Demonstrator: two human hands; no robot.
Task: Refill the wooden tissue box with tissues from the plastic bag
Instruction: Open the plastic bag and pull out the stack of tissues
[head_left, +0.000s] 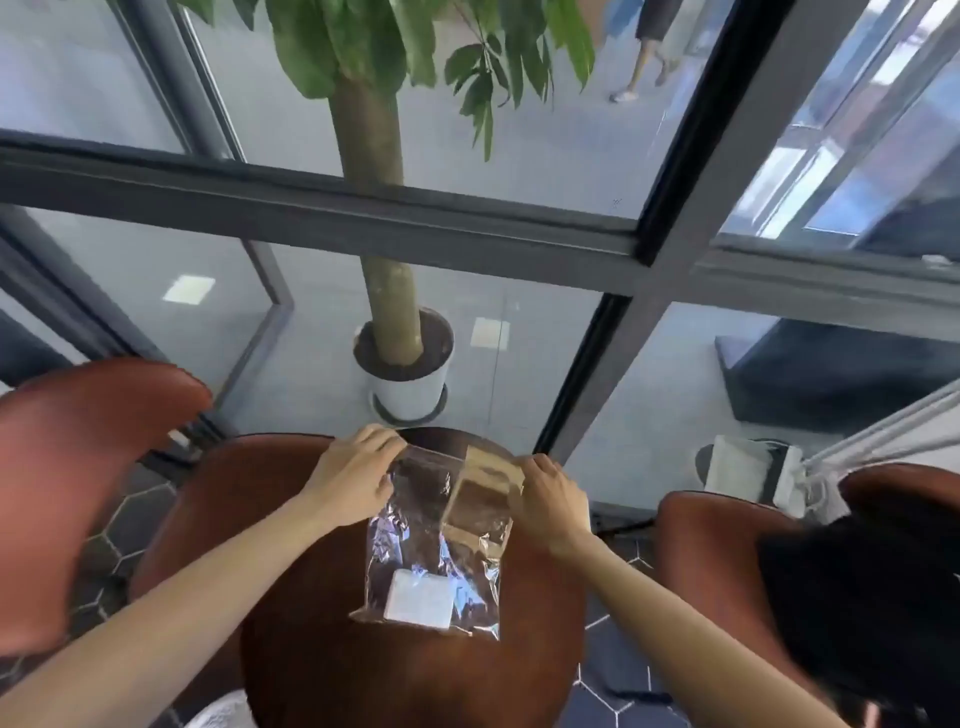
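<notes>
— Hands at the bag's mouth: left hand (358, 480) and right hand (545, 499) each pinch the plastic bag (415, 540) lying on the round surface (415, 686).

— Progress?

— Early. Tissues (420, 598) and wooden tissue box (480, 493) both appear inside the bag; refilling not begun.

Plastic bag, tissues and wooden tissue box on round table

Clear crinkled plastic bag (415, 545) is laid flat, its far edge pinched at both corners. White folded tissues (418, 599) are seen inside near its bottom edge. Light wooden tissue box (483, 499) is seen through the bag's upper right part, tilted.
</notes>
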